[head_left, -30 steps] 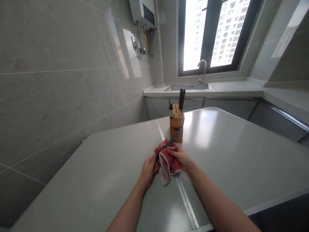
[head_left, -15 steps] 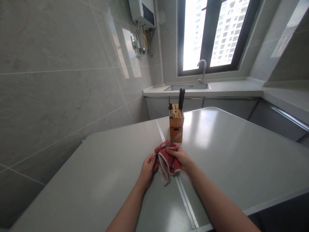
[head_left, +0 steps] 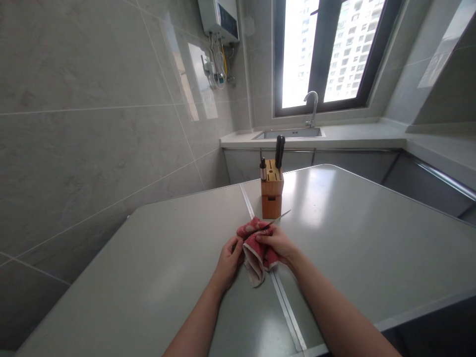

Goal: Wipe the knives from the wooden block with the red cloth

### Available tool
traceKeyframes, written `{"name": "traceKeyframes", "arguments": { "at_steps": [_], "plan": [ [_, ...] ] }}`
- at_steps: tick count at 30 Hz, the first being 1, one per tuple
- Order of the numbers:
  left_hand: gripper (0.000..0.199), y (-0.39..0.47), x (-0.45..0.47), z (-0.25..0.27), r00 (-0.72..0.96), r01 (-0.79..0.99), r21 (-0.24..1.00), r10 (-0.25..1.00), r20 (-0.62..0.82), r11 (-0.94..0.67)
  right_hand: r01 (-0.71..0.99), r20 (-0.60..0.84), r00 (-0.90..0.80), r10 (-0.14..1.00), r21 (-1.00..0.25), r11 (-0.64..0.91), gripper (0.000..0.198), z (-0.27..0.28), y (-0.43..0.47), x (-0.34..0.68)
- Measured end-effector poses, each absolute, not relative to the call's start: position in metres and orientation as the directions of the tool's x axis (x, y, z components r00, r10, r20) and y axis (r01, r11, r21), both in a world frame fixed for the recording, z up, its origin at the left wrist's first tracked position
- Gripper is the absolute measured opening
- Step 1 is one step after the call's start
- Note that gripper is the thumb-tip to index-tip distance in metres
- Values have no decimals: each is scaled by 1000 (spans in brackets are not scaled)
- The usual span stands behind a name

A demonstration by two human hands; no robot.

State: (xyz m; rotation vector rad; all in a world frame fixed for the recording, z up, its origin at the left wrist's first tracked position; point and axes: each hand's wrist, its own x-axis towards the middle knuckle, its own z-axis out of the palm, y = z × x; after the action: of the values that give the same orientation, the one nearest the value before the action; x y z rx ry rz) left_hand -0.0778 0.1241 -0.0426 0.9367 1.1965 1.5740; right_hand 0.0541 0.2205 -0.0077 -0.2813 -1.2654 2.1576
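A knife [head_left: 281, 216] points up and to the right, its blade tip showing beyond a red and white towel [head_left: 256, 248]. My left hand [head_left: 228, 258] is closed around the knife's handle end, which my fingers and the cloth mostly hide. My right hand [head_left: 278, 243] pinches the towel, which is folded about the blade. Just beyond the towel stands a wooden knife block [head_left: 271, 191] holding several black-handled tools, the tallest a pair of dark handles [head_left: 279, 151] at its right rear.
Both hands are above a pale table [head_left: 178, 258] with a metal seam strip [head_left: 286, 307] running across it. Grey tiled wall [head_left: 92, 148] rises on the left. Behind are a counter with a sink [head_left: 290, 134], a faucet [head_left: 314, 106] and a window.
The knife's blade has turned lower and further right, and its tip now lies right of the block's base. My left hand has shifted slightly right; the right hand stays on the towel.
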Motion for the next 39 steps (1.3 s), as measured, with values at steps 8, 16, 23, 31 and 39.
{"name": "traceKeyframes", "arguments": {
  "at_steps": [8,16,23,31,39],
  "plan": [
    [29,120,-77,-32,-391,212,947,868,307,-240,-365,88,-833,546,-829,-424,38,-13,222,57],
    [24,108,-73,-29,-356,549,786,771,527,-284,-315,92,-905,415,-800,-510,48,-16,226,68],
    [18,108,-74,-32,-327,680,663,681,655,-312,-319,143,-922,361,-808,-495,52,-23,231,66],
    [13,109,-77,-34,-325,714,635,664,673,-294,-375,148,-869,472,-820,-432,49,-26,231,63],
    [17,109,-76,-34,-333,702,649,670,664,-294,-349,144,-886,440,-832,-430,46,-17,227,64]
  ]
}}
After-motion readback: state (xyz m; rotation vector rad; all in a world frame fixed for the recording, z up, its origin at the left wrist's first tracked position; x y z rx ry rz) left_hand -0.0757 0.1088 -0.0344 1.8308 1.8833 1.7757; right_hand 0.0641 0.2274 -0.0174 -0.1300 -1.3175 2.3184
